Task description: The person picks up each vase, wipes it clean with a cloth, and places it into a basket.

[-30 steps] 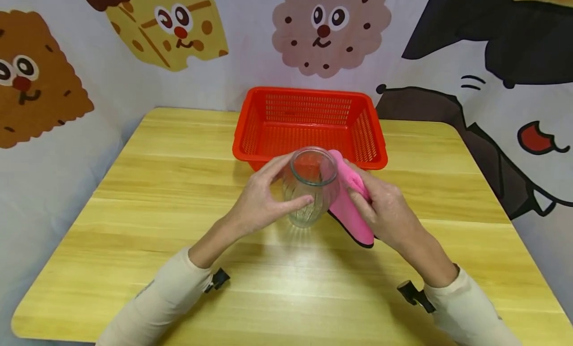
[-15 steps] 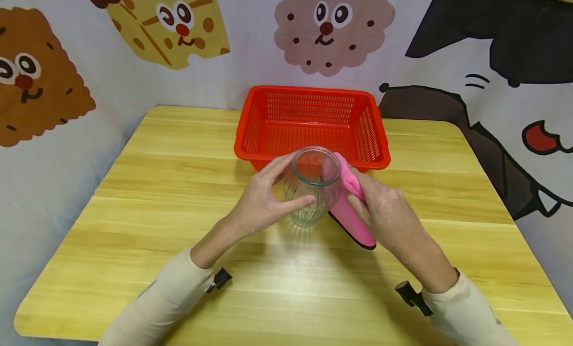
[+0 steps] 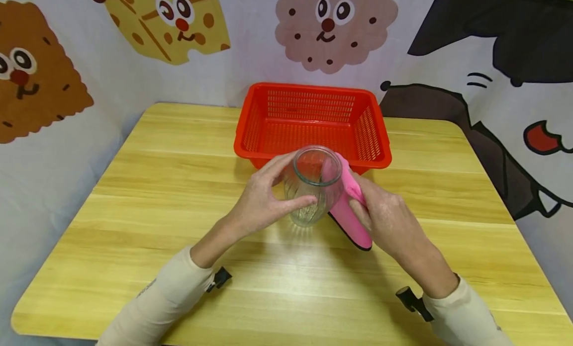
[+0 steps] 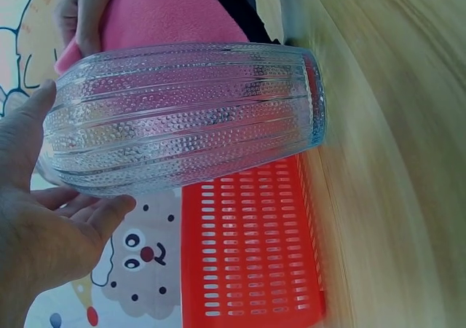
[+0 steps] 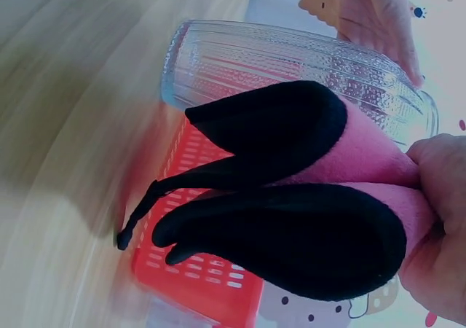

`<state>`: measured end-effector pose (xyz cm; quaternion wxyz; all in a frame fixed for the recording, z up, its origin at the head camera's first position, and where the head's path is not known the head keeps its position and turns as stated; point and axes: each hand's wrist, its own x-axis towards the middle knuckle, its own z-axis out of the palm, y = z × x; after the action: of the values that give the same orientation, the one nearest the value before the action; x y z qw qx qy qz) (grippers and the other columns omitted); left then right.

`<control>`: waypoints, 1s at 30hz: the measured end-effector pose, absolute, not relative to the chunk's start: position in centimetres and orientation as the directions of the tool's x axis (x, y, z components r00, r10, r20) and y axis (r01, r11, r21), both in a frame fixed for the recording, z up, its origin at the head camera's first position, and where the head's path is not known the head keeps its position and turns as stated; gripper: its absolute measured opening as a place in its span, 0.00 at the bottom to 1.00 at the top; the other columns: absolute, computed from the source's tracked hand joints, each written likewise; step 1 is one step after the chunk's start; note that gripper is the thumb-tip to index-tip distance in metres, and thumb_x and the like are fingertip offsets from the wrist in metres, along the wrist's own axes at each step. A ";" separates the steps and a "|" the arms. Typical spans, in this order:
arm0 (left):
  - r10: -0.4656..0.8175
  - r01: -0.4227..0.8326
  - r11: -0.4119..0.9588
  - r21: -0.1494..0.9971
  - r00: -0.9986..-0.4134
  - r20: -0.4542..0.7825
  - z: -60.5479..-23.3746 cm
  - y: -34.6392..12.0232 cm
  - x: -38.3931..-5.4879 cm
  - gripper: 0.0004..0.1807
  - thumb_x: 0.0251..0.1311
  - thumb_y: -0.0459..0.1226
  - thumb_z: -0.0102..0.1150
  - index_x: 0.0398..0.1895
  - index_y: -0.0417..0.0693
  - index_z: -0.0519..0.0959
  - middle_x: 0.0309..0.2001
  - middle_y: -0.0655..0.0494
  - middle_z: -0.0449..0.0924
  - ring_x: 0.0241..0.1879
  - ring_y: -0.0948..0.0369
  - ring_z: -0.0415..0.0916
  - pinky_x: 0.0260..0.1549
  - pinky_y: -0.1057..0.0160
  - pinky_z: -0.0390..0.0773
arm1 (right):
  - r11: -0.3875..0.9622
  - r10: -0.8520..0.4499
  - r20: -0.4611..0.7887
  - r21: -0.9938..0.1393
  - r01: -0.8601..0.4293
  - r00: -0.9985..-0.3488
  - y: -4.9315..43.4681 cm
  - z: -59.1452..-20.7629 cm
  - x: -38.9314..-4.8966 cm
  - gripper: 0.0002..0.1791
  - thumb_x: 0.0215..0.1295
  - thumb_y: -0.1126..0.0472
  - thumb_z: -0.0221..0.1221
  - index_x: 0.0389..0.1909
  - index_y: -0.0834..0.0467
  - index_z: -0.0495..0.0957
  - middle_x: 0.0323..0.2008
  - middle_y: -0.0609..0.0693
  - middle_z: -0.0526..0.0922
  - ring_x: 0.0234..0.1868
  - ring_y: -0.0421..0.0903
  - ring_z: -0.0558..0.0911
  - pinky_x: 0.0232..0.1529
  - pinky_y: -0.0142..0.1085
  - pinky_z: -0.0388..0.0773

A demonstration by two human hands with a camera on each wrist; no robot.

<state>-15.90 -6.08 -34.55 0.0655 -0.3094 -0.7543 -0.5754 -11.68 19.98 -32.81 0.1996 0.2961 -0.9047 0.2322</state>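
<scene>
A clear ribbed glass vase (image 3: 309, 207) stands upright near the middle of the table, its round mouth facing up. My left hand (image 3: 259, 199) holds it near the top, thumb on the near side and fingers on the far left. My right hand (image 3: 389, 214) grips a pink cloth with black edging (image 3: 351, 221) and keeps it against the vase's right side. In the right wrist view the cloth (image 5: 284, 240) hangs in folds, black borders outward, and a thin black strip trails down. Some of the right fingers are hidden behind the cloth.
Just behind the vase sits a red slotted plastic basket (image 3: 309, 132), with nothing visible inside. The wooden table (image 3: 147, 202) reaches a cartoon-printed cloth backdrop (image 3: 250, 43) at the back and sides.
Between the frames my right hand and the pink cloth shift slightly, and the cloth's folded top changes shape. The left hand keeps its hold, and the vase stays almost in place.
</scene>
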 end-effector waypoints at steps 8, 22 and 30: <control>0.388 0.538 0.148 0.830 -0.803 0.452 -34.4 -6.1 -16.1 0.46 0.51 0.41 0.81 0.74 0.51 0.69 0.66 0.54 0.74 0.64 0.56 0.72 0.58 0.56 0.78 | 0.720 -0.460 0.475 -0.295 -0.628 -0.750 20.2 -33.2 -11.8 0.20 0.60 0.74 0.67 0.53 0.67 0.75 0.32 0.54 0.79 0.28 0.49 0.80 0.26 0.45 0.85; 0.385 0.539 0.153 0.829 -0.805 0.452 -34.4 -6.1 -16.1 0.46 0.50 0.41 0.82 0.73 0.52 0.70 0.64 0.52 0.75 0.63 0.55 0.73 0.56 0.56 0.79 | 0.720 -0.455 0.421 -0.344 -0.602 -0.785 20.5 -34.1 -11.8 0.22 0.62 0.73 0.65 0.57 0.69 0.75 0.39 0.59 0.84 0.37 0.54 0.85 0.36 0.52 0.87; 0.389 0.564 0.156 0.811 -0.790 0.474 -34.5 -6.0 -16.3 0.46 0.49 0.40 0.82 0.73 0.49 0.70 0.64 0.51 0.75 0.63 0.54 0.73 0.56 0.55 0.79 | 0.740 -0.436 0.376 -0.368 -0.563 -0.818 20.5 -34.5 -11.7 0.20 0.66 0.70 0.63 0.58 0.69 0.75 0.40 0.60 0.84 0.39 0.56 0.86 0.38 0.54 0.86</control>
<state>-16.30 -6.02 -34.50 0.0766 -0.3150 -0.7563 -0.5683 -11.73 20.46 -34.51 0.1338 0.2705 -0.9231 0.2385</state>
